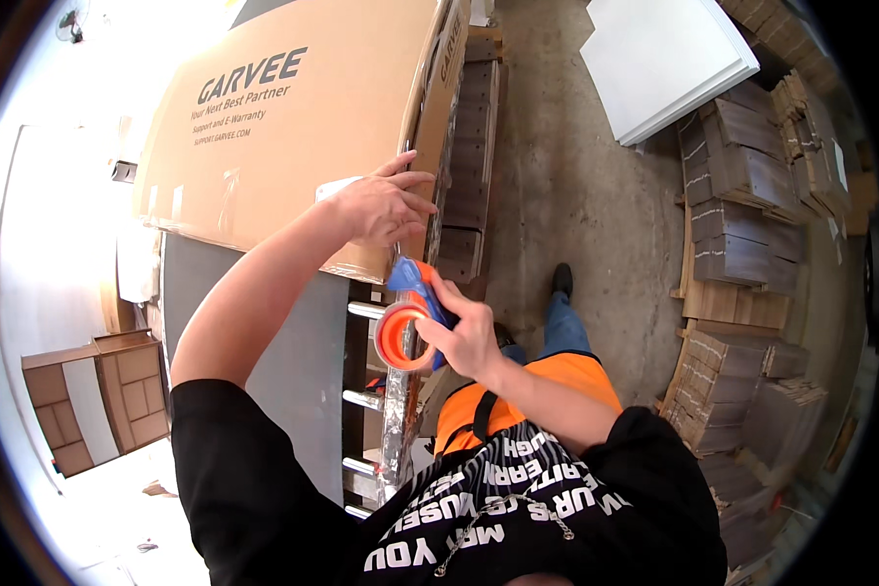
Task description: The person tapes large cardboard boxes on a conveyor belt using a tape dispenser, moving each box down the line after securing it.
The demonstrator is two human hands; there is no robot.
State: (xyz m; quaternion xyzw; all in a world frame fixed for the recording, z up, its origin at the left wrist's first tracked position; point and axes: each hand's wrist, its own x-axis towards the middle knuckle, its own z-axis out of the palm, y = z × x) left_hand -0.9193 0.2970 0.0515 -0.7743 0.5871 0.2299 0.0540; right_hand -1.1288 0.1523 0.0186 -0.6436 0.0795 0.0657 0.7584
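Note:
A large brown cardboard box (293, 127) with dark printing fills the upper left. My left hand (386, 203) lies on its near right corner, fingers stretched out and apart over the edge. Beside that wrist a small white patch (334, 188) shows on the cardboard. Just below the corner, my right hand (467, 337) is closed round a blue and orange tape dispenser (406, 327). Its blue head points up toward the box's lower corner, close beneath my left hand. Whether the dispenser touches the cardboard I cannot tell. Strips of clear tape show on the box's near side.
Under the box runs a grey surface (249, 332), with metal rollers (363, 398) and a rail beside it. Stacks of flat cardboard (742, 244) on pallets line the right. White panels (664, 63) lie at the upper right. Brown cartons (98, 396) stand at left.

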